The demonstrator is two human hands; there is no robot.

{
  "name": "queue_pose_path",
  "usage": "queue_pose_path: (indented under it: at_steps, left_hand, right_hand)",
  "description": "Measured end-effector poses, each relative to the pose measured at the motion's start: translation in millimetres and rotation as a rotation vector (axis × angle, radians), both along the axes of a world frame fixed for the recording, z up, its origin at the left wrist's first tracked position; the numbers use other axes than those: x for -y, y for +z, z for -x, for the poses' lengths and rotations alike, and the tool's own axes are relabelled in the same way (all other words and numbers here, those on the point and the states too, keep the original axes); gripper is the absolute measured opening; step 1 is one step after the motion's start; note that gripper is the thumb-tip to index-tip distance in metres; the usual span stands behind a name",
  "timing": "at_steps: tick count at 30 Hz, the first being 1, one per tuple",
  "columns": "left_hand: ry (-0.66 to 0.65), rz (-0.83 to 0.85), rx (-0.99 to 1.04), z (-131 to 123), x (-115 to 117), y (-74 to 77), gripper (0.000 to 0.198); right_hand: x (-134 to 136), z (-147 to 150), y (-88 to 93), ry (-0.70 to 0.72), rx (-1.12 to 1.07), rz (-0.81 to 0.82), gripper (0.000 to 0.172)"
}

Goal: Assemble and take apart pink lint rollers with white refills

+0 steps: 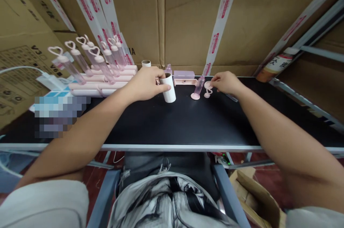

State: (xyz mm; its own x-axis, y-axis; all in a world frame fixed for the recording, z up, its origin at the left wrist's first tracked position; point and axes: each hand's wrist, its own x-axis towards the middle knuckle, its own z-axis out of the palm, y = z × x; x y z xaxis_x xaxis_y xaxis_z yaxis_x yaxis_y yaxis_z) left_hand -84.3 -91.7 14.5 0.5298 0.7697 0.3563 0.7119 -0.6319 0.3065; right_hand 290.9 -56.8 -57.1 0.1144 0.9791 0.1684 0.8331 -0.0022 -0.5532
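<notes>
My left hand [147,84] grips a white cardboard tube [169,90], slightly tilted over the black tabletop, thumb on its near side. To the right, the fingertips of my right hand [227,84] pinch a small pink piece with a round cap [207,85]; a heart-shaped loop [209,92] shows just below it. Between the hands a clear pinkish tube with a pink round base [195,96] stands leaning. Behind it lie a pink bar with holes [185,82] and a translucent lilac block [184,74]. A second white tube [146,63] is behind my left hand.
At left, several clear tubes with heart-loop tops [72,67] stand among pink rods [107,85]. A white plug and cable [49,79] lie beside them. A labelled bottle [278,65] leans at the right back. Cardboard [188,17] walls the table's rear; an open carton [258,192] is on the floor.
</notes>
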Motion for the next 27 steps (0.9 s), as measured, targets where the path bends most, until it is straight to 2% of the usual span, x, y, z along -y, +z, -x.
queue_pose_path:
  at_steps: [2, 4, 8, 10, 12, 15, 21, 27]
  left_hand:
    - [0.012, 0.004, 0.040, 4, 0, -1.0, 0.025]
    - [0.019, 0.012, 0.057, 6, -1, -1.8, 0.025]
    - [0.014, 0.030, 0.066, 9, -1, -4.8, 0.025]
    - [0.016, 0.038, 0.072, 9, -1, -5.7, 0.024]
    - [0.018, 0.043, 0.080, 8, 0, -5.8, 0.023]
    - [0.013, 0.042, 0.091, 7, 1, -5.3, 0.023]
    - [0.007, 0.056, 0.077, 6, 1, -6.4, 0.023]
    - [-0.020, 0.047, 0.089, 6, -1, -9.7, 0.025]
  right_hand:
    - [-4, 15, -3.1, -0.021, 0.033, 0.068, 0.015]
    - [-5, 25, -3.1, -0.001, 0.067, 0.102, 0.016]
    - [1, 22, 5.9, -0.008, 0.059, 0.060, 0.033]
    - [11, 16, 12.1, 0.056, 0.043, 0.072, 0.042]
    - [21, 14, 16.7, 0.181, 0.053, 0.153, 0.044]
    - [29, 16, 18.5, 0.242, 0.114, 0.217, 0.036]
    - [15, 18, 13.2, 0.067, 0.111, -0.047, 0.021]
    - [5, 24, 3.6, 0.147, 0.180, 0.054, 0.019]
